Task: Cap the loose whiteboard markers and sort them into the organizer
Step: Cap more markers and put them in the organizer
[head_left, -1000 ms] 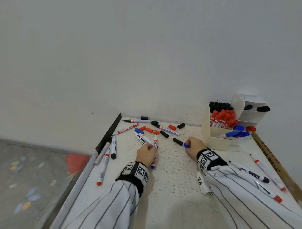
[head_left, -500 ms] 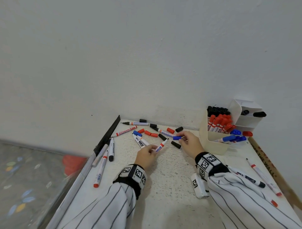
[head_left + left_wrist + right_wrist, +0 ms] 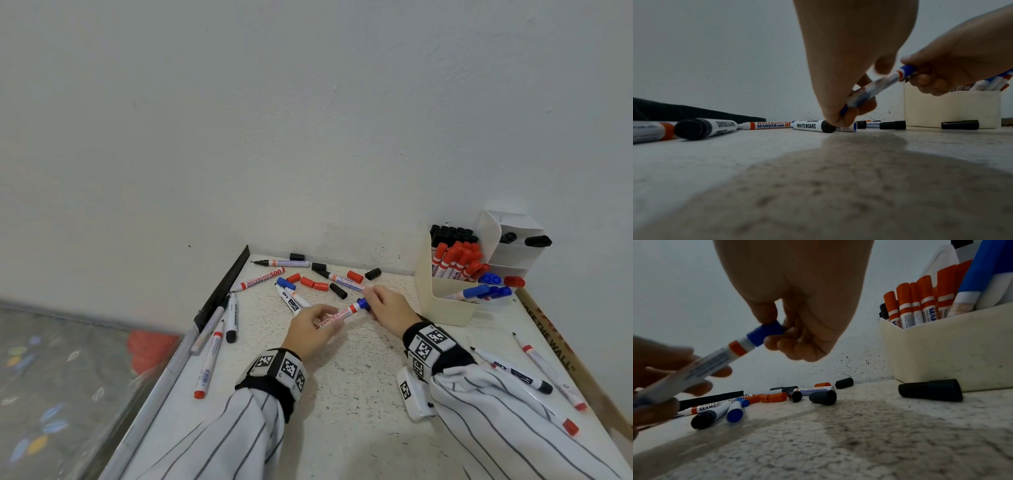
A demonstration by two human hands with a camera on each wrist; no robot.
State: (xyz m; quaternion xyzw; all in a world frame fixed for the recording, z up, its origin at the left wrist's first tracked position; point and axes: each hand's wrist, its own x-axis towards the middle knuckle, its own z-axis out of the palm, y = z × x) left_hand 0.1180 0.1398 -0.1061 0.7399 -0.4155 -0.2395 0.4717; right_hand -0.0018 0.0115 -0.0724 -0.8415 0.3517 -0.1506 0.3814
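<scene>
Head view: While both wrists stayed low over the table (image 3: 359, 394), the left hand (image 3: 310, 330) curled its fingers round the barrel of the blue marker (image 3: 337, 316), and the right hand (image 3: 388, 308) pinched the blue cap (image 3: 362, 304) on its far end.
Marker axis: it ran from near-left to far-right, cap end aimed toward the cream organizer (image 3: 448, 305), and was held above the table.
Room: bare tabletop lay in front of the sleeves; loose caps and markers crowded the far side by the wall (image 3: 308, 137); more markers lay along the left edge and by the right sleeve; the organizer stood near the right edge.

Left wrist view: the left hand (image 3: 842, 68) gripped the marker (image 3: 869, 91) by its lower end, just above a black-ended marker (image 3: 812, 125) lying on the table (image 3: 756, 162).
Slope: the marker rose to the right into the right hand (image 3: 953, 63), whose fingertips closed on the cap (image 3: 906, 73).

Right wrist view: the right hand (image 3: 805, 308) held the cap (image 3: 765, 332) between thumb and fingers; the barrel (image 3: 715, 361) sloped down-left into the left hand (image 3: 659, 382).
Edges: a black cap (image 3: 931, 390) lay just beside the organizer (image 3: 941, 350) wall; open table (image 3: 859, 443) lay nearer.
</scene>
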